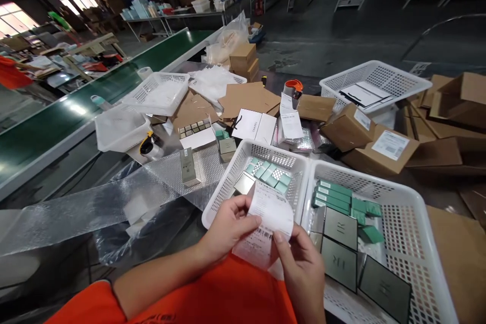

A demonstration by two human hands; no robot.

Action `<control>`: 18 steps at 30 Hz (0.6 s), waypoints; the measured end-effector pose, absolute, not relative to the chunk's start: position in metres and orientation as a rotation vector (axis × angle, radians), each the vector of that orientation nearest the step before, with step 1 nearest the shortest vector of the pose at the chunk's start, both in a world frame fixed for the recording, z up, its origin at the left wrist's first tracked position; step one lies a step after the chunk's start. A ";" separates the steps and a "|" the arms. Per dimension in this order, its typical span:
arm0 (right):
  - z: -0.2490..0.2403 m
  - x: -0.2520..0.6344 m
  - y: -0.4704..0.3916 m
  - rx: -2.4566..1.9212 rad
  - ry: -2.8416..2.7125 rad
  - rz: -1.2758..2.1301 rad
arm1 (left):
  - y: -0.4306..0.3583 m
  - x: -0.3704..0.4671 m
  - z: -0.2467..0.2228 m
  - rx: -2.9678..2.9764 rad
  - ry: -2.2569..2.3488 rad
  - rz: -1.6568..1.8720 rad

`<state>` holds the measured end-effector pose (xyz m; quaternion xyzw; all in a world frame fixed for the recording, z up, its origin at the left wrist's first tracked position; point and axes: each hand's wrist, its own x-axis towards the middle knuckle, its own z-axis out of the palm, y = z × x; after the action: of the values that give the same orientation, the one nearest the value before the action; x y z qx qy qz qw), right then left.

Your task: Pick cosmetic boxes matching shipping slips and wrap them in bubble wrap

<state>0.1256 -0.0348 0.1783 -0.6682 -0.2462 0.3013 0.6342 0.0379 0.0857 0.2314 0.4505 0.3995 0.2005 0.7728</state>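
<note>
A white printed paper slip (266, 207) with barcodes curls between my two hands. My left hand (230, 225) pinches its left edge between thumb and fingers. On the right edge, my right hand (301, 268) grips the same slip. Behind the paper stands a white perforated basket (220, 197) holding small mint-green boxes (270, 174) and a silver-grey box (244, 183), partly hidden by the slip. A second white basket (425, 233) to the right contains several dark grey-green boxes (340, 228) and green cartons (334, 196).
Bubble wrap (144, 182) stretches left, with an upright grey-green box (187, 166) on it. Tape dispensers (152, 147) lie nearby. Brown cartons (391, 149) crowd the right side. A white shopping bag (253, 125) rests beyond the baskets. A green conveyor (114, 81) runs along the left.
</note>
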 end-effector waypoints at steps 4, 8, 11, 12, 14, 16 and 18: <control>0.156 0.190 -0.057 -1.737 -0.488 0.220 | 0.088 0.034 0.227 1.004 0.902 0.424; 0.109 0.300 -0.101 -2.254 -0.204 -0.177 | 0.094 0.025 0.223 1.011 0.950 0.439; 0.074 0.355 -0.126 -2.533 -0.204 0.107 | 0.098 0.018 0.221 1.006 0.985 0.430; 0.064 0.364 -0.129 -2.549 -0.218 0.176 | 0.100 0.016 0.220 1.012 0.991 0.427; 0.047 0.371 -0.127 -2.552 -0.247 0.263 | 0.102 0.013 0.218 1.031 1.007 0.437; 0.034 0.372 -0.120 -2.558 -0.261 0.319 | 0.103 0.011 0.217 1.053 1.022 0.452; 0.025 0.373 -0.114 -2.568 -0.243 0.347 | 0.103 0.010 0.218 1.067 1.033 0.457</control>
<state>0.3732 -0.1136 0.0251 -0.9511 -0.0901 0.1284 0.2661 0.0103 0.1028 0.2182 0.4814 0.4660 0.2060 0.7132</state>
